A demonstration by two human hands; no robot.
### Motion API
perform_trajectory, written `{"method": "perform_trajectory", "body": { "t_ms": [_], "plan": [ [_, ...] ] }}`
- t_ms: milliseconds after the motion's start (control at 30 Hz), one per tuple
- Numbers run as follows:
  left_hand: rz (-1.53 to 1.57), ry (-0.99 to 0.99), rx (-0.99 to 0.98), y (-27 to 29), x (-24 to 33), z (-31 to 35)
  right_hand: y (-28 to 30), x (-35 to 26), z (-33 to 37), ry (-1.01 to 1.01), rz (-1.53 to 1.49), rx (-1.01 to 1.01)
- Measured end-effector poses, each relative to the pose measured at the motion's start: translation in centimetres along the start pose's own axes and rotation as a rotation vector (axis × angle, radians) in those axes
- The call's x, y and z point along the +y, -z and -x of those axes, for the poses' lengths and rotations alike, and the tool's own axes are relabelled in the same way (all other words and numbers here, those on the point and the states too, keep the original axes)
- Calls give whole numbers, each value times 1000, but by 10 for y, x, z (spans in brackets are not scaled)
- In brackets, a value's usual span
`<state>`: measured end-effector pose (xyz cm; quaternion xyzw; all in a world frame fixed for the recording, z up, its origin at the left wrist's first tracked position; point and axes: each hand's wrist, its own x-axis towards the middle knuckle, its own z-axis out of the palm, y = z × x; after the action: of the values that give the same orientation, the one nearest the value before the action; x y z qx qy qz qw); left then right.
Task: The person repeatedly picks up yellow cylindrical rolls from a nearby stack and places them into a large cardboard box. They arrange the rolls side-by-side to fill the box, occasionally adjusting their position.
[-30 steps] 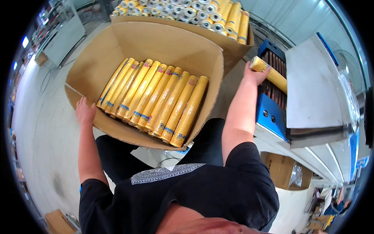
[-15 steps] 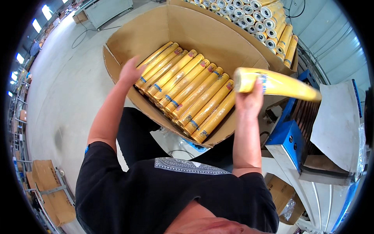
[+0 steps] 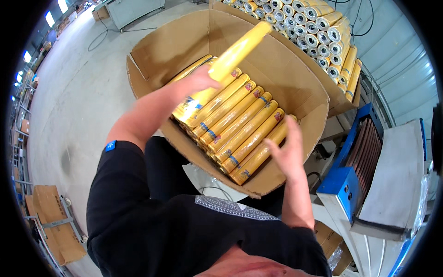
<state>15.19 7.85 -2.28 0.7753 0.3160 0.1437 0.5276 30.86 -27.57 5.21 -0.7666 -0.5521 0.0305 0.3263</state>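
A long yellow cylindrical tube (image 3: 240,50) is in my left hand (image 3: 199,82), whose fingers are closed round its middle. The tube slants over the left part of a big cardboard box (image 3: 267,55), its far end raised toward the back wall. Beneath it lies a row of yellow film-wrapped tubes (image 3: 245,123) with blue and red printing, side by side in the box. My right hand (image 3: 288,152) is empty, fingers apart, above the rightmost tubes of the row. The motion blurs both hands somewhat.
Behind the box, another carton holds a stack of similar tubes (image 3: 311,27), ends facing me. A blue and white machine (image 3: 344,184) with slatted rollers stands to the right. Flattened cardboard (image 3: 57,221) leans on a metal frame at lower left. A cable lies on the floor.
The tube that my right hand held at the right is now in my left hand over the box. The right hand has let go and moved in over the row.
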Motion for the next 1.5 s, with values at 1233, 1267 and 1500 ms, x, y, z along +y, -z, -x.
{"method": "perform_trajectory", "body": {
  "t_ms": [1233, 1267, 1500],
  "plan": [
    [-1173, 379, -73, 56, -84, -61, -13, 107, -3, -425, 232, 235],
    [-1192, 351, -59, 66, -67, -47, -12, 111, -2, -417, 241, 239],
    [-1230, 144, 402, 69, 14, 121, -8, 124, 10, -401, 324, 194]
  ]
}}
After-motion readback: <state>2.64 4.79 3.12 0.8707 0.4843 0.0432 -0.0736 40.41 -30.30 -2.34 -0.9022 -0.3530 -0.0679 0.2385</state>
